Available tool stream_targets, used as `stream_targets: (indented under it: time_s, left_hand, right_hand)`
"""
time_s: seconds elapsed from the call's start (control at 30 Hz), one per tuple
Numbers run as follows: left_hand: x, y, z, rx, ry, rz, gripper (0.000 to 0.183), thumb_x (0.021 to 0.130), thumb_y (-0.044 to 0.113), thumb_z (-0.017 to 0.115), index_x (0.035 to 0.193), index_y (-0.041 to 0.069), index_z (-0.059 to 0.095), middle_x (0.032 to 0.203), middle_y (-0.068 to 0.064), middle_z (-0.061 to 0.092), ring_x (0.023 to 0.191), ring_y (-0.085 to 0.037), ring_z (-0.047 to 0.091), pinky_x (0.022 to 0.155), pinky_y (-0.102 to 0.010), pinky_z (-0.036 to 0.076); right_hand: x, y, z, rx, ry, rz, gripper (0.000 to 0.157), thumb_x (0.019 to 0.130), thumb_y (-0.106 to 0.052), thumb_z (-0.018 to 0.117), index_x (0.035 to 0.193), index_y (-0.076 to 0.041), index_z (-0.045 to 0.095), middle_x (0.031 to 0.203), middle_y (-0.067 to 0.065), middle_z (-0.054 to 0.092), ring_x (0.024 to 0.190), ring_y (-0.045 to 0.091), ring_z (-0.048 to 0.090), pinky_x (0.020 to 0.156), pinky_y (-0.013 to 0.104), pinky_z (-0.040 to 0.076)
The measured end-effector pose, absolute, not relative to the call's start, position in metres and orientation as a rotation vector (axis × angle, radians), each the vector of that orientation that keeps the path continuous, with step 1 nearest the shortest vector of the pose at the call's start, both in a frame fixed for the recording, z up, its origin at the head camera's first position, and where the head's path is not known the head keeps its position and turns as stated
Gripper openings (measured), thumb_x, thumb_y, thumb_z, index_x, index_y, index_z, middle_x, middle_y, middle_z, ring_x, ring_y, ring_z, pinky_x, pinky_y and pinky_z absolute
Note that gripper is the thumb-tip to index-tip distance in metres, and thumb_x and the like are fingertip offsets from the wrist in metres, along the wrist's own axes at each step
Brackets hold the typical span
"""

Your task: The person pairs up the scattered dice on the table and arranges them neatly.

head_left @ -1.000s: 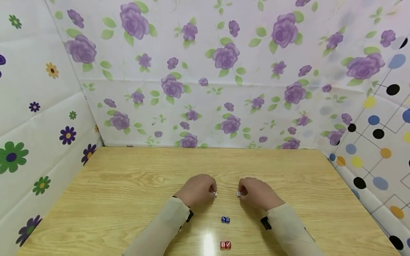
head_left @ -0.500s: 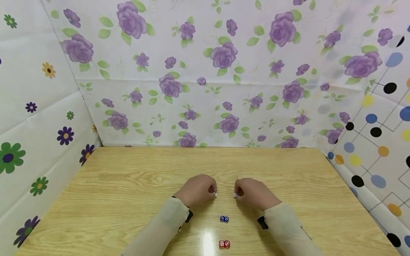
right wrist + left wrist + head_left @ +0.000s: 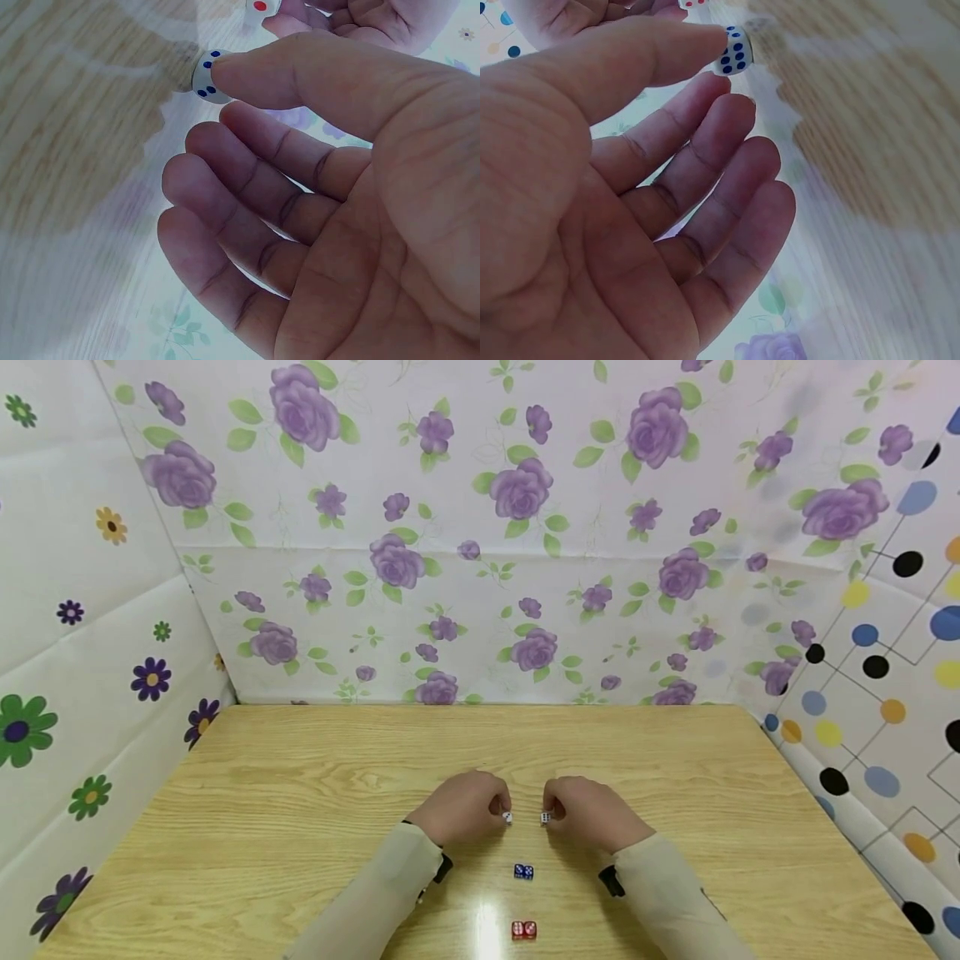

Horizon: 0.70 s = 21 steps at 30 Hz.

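Note:
My left hand [image 3: 461, 807] pinches a small white die [image 3: 507, 817] at the table's middle. In the left wrist view the thumb presses this white die [image 3: 736, 56], whose near face has blue pips; the other fingers are loosely bent. Opposite, my right hand [image 3: 597, 812] pinches a second white die [image 3: 545, 818]. Blue pips also show on that white die [image 3: 204, 82] in the right wrist view, held at the thumb tip. A narrow gap separates the two white dice, which are at or near the tabletop.
Closer to me, two blue dice [image 3: 523, 872] sit side by side, and nearer still are two red dice [image 3: 524, 930]. The wooden table [image 3: 300, 827] ends at a flowered cloth wall [image 3: 480, 610] behind; patterned cloth also stands at both sides.
My right hand has moved left with its white die, narrowing the gap to the other one. The left hand has hardly moved. The head view has shifted slightly.

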<state>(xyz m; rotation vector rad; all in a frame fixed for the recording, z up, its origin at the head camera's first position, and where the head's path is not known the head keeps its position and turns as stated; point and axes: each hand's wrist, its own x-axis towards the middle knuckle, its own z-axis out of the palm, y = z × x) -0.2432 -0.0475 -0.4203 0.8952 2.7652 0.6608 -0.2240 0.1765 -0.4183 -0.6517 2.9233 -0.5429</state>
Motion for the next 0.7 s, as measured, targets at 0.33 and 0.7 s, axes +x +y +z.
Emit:
stream_targets:
  time_s: [0.33, 0.7]
  left_hand:
    - [-0.2431, -0.0462, -0.4225, 0.892, 2.79, 0.619, 0.006, 0.09, 0.019, 0.081, 0.09, 0.017, 0.075, 0.085, 0.009, 0.068, 0.076, -0.005, 0.058, 0.074, -0.027, 0.052]
    - [-0.2421, -0.0414, -0.4248, 0.897, 2.779, 0.625, 0.004, 0.092, 0.02, 0.079, 0.093, 0.018, 0.075, 0.086, 0.012, 0.067, 0.076, -0.004, 0.058, 0.074, -0.025, 0.051]
  right_hand:
    - [-0.2259, 0.1761, -0.421, -0.703, 2.932, -0.507, 0.014, 0.089, -0.009, 0.08, 0.086, -0.016, 0.067, 0.08, -0.008, 0.06, 0.072, 0.01, 0.051, 0.069, 0.033, 0.047]
    - [-0.2252, 0.1697, -0.4235, -0.732, 2.908, -0.53, 0.012, 0.09, -0.007, 0.078, 0.087, -0.014, 0.069, 0.079, -0.007, 0.059, 0.071, 0.012, 0.05, 0.068, 0.033, 0.046]
